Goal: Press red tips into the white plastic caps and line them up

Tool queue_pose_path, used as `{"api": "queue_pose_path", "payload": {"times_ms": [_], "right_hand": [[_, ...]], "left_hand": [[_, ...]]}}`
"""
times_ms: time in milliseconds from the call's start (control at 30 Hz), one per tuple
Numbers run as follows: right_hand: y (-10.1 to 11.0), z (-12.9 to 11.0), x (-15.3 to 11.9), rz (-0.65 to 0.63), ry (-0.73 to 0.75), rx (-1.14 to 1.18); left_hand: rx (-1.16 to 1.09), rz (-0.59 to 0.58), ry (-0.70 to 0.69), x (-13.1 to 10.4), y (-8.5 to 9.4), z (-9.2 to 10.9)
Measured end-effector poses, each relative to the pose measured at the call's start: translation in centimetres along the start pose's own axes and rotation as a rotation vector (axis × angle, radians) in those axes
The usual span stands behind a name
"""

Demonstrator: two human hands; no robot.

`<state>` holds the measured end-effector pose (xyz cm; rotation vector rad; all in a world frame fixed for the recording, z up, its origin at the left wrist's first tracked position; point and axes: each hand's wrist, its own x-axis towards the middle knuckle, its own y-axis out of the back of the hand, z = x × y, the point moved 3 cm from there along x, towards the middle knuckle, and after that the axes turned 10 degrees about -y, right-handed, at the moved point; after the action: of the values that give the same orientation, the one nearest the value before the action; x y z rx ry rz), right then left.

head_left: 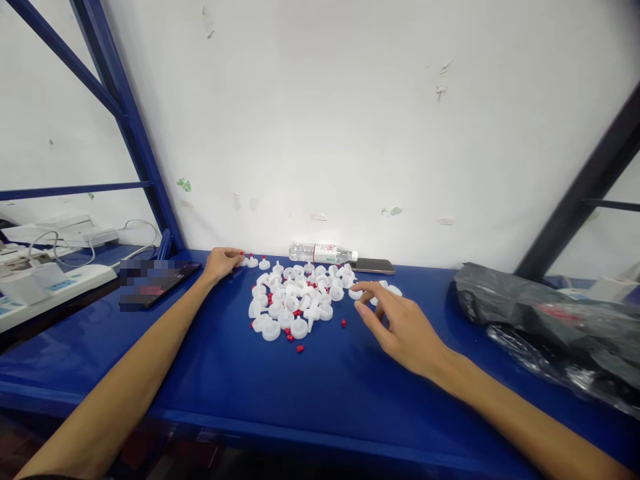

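My left hand reaches to the back left of the blue table, its fingertips pinched on a white nozzle cap with a red tip. Beside it stand two more white caps, one of them a red-tipped cap, both upright. A heap of white nozzle caps lies in the middle, with small red tips among and in front of them. My right hand hovers at the heap's right side, thumb and fingers apart, near several white caps that its fingers partly cover.
A clear plastic bottle lies against the wall behind the heap, with a phone next to it. A dark phone rests at left near a white power strip. Grey plastic bags fill the right side. Blue frame posts rise at the sides.
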<state>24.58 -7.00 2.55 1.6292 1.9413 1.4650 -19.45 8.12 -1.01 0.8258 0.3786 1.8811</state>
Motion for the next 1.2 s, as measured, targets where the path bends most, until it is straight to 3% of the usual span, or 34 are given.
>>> {"api": "queue_pose_path", "payload": {"times_ms": [200, 333, 433, 533, 700, 900, 1033, 1200], "right_hand": [[-0.3, 0.2, -0.1, 0.012, 0.066, -0.057], [-1.1, 0.0, -0.2, -0.096, 0.152, -0.113], [-2.0, 0.1, -0.1, -0.199, 0.181, -0.161], [-2.6, 0.3, 0.1, -0.261, 0.187, -0.175], [-3.2, 0.7, 0.5, -0.263, 0.212, -0.155], [-4.2, 1.1, 0.6, -0.27, 0.242, -0.165], [-3.9, 1.3, 0.9, -0.255, 0.259, -0.121], [-1.7, 2.0, 1.5, -0.11, 0.209, -0.074]], "left_hand": [[0.025, -0.059, 0.068, 0.0, -0.2, -0.2], [0.063, -0.074, 0.077, 0.0, -0.3, -0.1], [0.132, -0.006, 0.056, -0.1, 0.2, 0.4], [0.218, 0.138, -0.015, -0.4, 1.1, 1.8], [0.302, 0.342, -0.189, -1.6, 1.9, 5.3], [0.317, 0.427, -0.425, -3.2, 0.8, 9.8], [0.325, 0.398, -0.599, -4.8, -0.4, 12.2], [0.361, 0.225, -1.052, -7.9, -2.2, 15.9]]}}
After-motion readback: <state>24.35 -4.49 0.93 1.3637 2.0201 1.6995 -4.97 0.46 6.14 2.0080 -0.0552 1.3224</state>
